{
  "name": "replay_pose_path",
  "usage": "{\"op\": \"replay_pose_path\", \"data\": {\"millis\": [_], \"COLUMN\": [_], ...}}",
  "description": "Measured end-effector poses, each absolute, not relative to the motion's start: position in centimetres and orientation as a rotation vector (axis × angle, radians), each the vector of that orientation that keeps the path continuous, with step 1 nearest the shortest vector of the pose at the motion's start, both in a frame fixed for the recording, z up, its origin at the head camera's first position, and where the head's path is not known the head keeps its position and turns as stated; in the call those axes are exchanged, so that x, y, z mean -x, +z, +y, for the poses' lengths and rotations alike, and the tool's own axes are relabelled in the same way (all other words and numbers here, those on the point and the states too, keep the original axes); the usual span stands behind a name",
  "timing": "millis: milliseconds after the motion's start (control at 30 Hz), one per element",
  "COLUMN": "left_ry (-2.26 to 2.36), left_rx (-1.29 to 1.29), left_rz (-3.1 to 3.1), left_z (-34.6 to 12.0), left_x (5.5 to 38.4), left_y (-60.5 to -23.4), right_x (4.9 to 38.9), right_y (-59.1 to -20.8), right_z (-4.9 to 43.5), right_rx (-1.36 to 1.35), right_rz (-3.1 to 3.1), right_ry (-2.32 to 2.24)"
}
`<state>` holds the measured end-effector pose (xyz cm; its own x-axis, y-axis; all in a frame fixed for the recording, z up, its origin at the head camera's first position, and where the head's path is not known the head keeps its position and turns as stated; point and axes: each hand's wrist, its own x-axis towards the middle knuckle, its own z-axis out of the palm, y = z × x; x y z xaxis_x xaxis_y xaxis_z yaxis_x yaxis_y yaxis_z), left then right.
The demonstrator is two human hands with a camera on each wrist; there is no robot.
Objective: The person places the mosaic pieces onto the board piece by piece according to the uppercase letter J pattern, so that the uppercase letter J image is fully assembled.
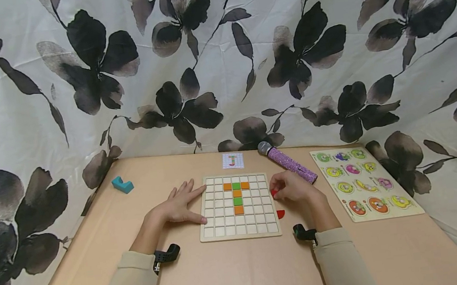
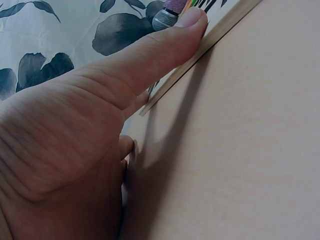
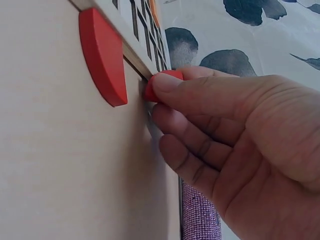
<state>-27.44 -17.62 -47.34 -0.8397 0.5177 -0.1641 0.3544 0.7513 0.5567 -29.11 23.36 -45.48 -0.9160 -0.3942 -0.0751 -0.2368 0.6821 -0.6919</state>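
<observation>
A white grid board (image 1: 222, 231) lies flat on the table, with several orange and green square tiles (image 1: 238, 200) set in a T shape in its cells. My left hand (image 1: 177, 209) rests at the board's left edge, fingers spread and thumb touching the rim. At the right edge, my right hand (image 1: 296, 186) pinches a small red block (image 3: 172, 75) between thumb and fingers, just beside the board. Another red block (image 3: 104, 57), quarter-round in shape, lies on the table against the board's right side, nearer to me.
Behind the board lies a small pattern card (image 1: 232, 161). A purple glittery microphone (image 1: 291, 163) lies right of it. Farther right is a fruit picture board (image 1: 366, 182). A teal block (image 1: 122, 185) sits at the far left, and a floral curtain (image 1: 243, 55) hangs behind the table.
</observation>
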Motion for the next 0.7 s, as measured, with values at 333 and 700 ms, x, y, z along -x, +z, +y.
{"op": "replay_pose_path", "data": {"millis": [333,700], "left_ry": [0.762,0.763], "left_rx": [-0.678,-0.678], "left_rz": [2.643,2.644], "left_z": [-17.6,-17.6], "left_x": [27.4,27.3], "left_y": [-47.2,-47.1], "right_x": [29.0,28.5], "right_y": [-44.8,-43.5], "right_z": [23.1,21.8], "right_rx": [0.592,0.614], "right_rz": [2.705,2.681], "right_ry": [-1.095,-1.13]}}
